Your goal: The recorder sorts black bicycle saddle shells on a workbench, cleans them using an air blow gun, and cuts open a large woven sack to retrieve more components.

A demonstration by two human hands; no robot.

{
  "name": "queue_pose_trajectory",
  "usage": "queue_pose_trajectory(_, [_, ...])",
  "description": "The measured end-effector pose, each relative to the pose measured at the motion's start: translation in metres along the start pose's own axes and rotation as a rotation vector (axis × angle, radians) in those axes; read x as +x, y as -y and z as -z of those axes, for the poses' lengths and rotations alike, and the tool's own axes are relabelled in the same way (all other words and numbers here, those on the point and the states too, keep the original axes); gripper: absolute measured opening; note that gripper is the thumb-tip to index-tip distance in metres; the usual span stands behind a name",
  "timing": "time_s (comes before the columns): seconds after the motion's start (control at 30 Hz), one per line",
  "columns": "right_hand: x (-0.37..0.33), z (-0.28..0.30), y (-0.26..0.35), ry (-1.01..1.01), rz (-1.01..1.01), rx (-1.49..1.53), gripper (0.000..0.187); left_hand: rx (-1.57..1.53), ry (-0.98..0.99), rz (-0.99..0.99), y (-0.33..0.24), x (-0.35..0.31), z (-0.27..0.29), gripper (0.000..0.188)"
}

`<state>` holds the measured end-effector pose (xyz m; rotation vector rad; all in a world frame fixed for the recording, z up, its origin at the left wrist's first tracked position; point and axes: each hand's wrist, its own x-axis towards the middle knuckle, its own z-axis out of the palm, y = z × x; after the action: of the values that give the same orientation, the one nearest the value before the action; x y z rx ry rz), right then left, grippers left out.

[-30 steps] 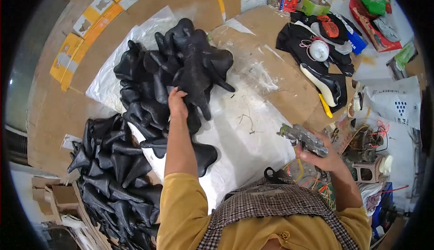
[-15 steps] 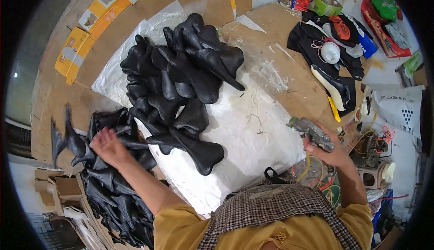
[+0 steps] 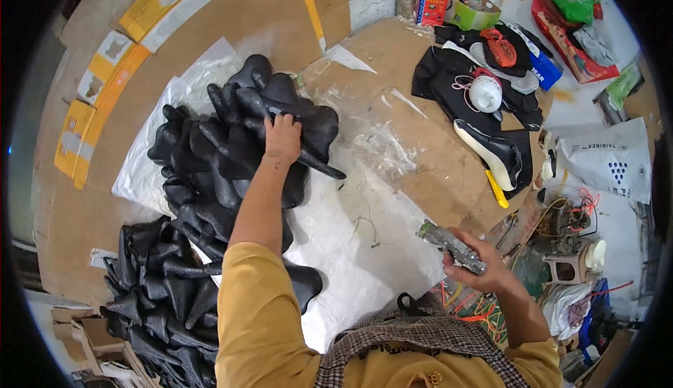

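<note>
My left hand (image 3: 282,138) is stretched out over a heap of black bicycle saddles (image 3: 223,143) on white sheeting (image 3: 364,248). Its fingers curl down over a long-nosed saddle (image 3: 321,165) near the top of the heap; their tips are partly hidden. My right hand (image 3: 484,265) is wrapped around a grey, worn-looking cylindrical hand tool (image 3: 454,246), held above the right edge of the sheeting. The tool's exact kind cannot be made out. At the lower left lies a second pile of black saddles (image 3: 168,311), next to my left sleeve.
On brown cardboard (image 3: 364,100) at the right lie dark cloths, a white round container (image 3: 485,95), a black-and-white saddle (image 3: 484,151) and a yellow cutter knife (image 3: 497,189). Tangled coloured cords (image 3: 484,314) and a white sack (image 3: 606,160) are further right.
My left hand has moved from the lower-left pile up and right onto the saddle heap. My right hand still holds the grey tool. The two slender saddles standing at the far left no longer show there.
</note>
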<state>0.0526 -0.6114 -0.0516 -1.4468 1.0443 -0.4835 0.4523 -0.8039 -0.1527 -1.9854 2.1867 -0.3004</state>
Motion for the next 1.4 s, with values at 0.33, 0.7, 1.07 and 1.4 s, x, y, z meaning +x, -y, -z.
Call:
queue_pose_trajectory(0.33, [-0.009, 0.029, 0.007, 0.113, 0.055, 0.156, 0.061, -0.810, 0.070, 0.058, 0.066, -0.078, 0.075, 0.023])
queue_pose_trajectory(0.7, [-0.034, 0.025, 0.045, 0.004, 0.175, 0.176, 0.061, -2.468, -0.167, 0.953, -0.060, -0.165, -0.025, 0.031])
queue_pose_trajectory(1.07, [-0.041, 0.040, 0.013, -0.167, 0.039, -0.159, 0.051, -2.539, -0.288, 0.957, -0.037, -0.194, -0.037, 0.042])
queue_pose_trajectory(1.4, [-0.007, 0.050, 0.030, -0.157, 0.253, 0.124, 0.055, -2.413, -0.292, 0.832, -0.019, -0.127, -0.042, 0.035])
